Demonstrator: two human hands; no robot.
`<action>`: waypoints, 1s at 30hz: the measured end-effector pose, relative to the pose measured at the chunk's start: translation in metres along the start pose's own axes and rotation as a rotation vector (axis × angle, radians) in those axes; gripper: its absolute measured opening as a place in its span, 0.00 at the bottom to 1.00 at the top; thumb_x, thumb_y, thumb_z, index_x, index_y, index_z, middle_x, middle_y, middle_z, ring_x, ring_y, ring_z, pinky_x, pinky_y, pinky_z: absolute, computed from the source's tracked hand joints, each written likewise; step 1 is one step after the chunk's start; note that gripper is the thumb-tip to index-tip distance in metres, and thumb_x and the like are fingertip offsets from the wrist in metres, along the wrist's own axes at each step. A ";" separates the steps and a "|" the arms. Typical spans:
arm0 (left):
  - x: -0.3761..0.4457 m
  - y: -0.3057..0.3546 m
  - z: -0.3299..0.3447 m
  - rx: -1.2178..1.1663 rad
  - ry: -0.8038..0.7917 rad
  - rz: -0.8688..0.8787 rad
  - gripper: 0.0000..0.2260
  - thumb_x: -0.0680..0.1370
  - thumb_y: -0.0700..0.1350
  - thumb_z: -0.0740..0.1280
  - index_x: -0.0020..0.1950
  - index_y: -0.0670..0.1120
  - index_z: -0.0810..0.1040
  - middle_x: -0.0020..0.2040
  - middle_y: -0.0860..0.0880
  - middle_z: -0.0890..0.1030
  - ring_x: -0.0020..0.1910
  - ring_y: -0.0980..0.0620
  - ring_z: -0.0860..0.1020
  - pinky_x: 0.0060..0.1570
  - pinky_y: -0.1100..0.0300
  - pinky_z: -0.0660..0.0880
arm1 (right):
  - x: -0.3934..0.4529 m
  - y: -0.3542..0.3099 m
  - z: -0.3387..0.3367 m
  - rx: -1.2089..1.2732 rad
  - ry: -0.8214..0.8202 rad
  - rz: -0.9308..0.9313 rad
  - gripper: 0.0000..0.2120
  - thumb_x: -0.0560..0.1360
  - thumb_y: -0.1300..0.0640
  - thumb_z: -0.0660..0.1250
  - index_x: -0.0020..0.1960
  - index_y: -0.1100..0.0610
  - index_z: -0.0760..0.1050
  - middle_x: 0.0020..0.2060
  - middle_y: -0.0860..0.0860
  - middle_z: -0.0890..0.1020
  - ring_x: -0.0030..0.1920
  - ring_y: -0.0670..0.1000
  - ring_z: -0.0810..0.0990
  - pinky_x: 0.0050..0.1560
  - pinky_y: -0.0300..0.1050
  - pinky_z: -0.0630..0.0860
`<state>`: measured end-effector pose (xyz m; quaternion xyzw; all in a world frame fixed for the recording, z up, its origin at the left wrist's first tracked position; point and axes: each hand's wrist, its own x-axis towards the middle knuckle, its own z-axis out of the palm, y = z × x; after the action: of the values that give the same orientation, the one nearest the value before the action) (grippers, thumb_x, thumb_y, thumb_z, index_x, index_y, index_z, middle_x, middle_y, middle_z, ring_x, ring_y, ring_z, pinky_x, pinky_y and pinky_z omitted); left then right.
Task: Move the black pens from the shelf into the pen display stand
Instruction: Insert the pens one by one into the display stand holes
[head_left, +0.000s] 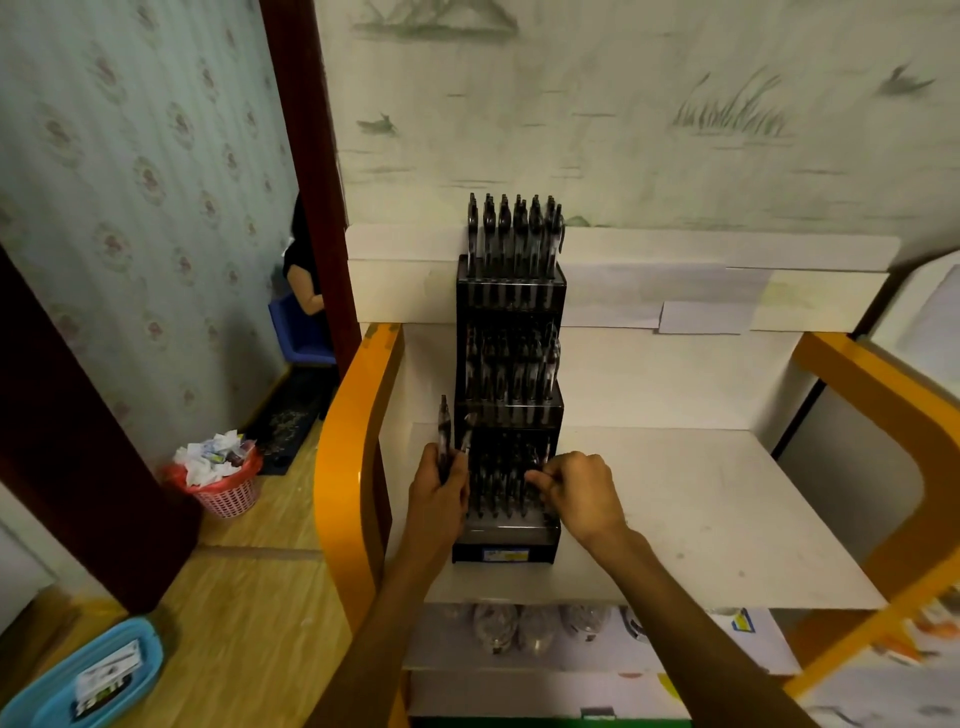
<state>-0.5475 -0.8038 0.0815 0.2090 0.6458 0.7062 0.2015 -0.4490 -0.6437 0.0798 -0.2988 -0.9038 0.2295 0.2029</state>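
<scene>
A black stepped pen display stand (509, 405) stands on the white shelf (701, 519), its back against the wall panel. Black pens fill its top and middle tiers, and several more stand in the lowest tier. My left hand (441, 488) is at the stand's left side, shut on two black pens (452, 431) that point upward. My right hand (576, 488) is over the lowest tier, its fingers pinching a black pen (537, 460) that stands among the others.
Orange frame posts (353, 467) flank the shelf on both sides. A lower shelf (545, 639) holds bagged items. On the floor to the left are a pink waste basket (223, 483) and a blue tray (88, 675). A person sits beyond the doorway (304, 270).
</scene>
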 end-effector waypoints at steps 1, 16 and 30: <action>0.000 0.000 0.001 0.003 -0.012 0.004 0.05 0.84 0.44 0.60 0.50 0.45 0.73 0.34 0.50 0.72 0.25 0.60 0.68 0.23 0.68 0.65 | -0.001 0.000 -0.001 0.040 -0.005 0.002 0.18 0.77 0.48 0.71 0.33 0.58 0.81 0.28 0.51 0.82 0.31 0.48 0.80 0.40 0.40 0.74; -0.002 -0.004 0.017 0.105 -0.088 0.116 0.04 0.81 0.48 0.67 0.53 0.50 0.79 0.38 0.51 0.82 0.37 0.57 0.80 0.37 0.67 0.74 | 0.002 -0.035 -0.025 0.934 -0.107 0.113 0.10 0.74 0.53 0.74 0.47 0.60 0.83 0.40 0.56 0.86 0.39 0.57 0.85 0.41 0.45 0.82; 0.008 0.001 0.008 0.238 -0.089 0.093 0.09 0.85 0.49 0.58 0.49 0.47 0.74 0.32 0.52 0.77 0.29 0.61 0.75 0.30 0.70 0.71 | 0.010 -0.021 -0.043 1.058 0.110 0.202 0.06 0.78 0.61 0.68 0.48 0.63 0.82 0.39 0.58 0.85 0.39 0.53 0.85 0.41 0.42 0.82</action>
<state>-0.5497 -0.7923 0.0829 0.2922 0.7052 0.6230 0.1709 -0.4440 -0.6401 0.1288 -0.2527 -0.6196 0.6558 0.3495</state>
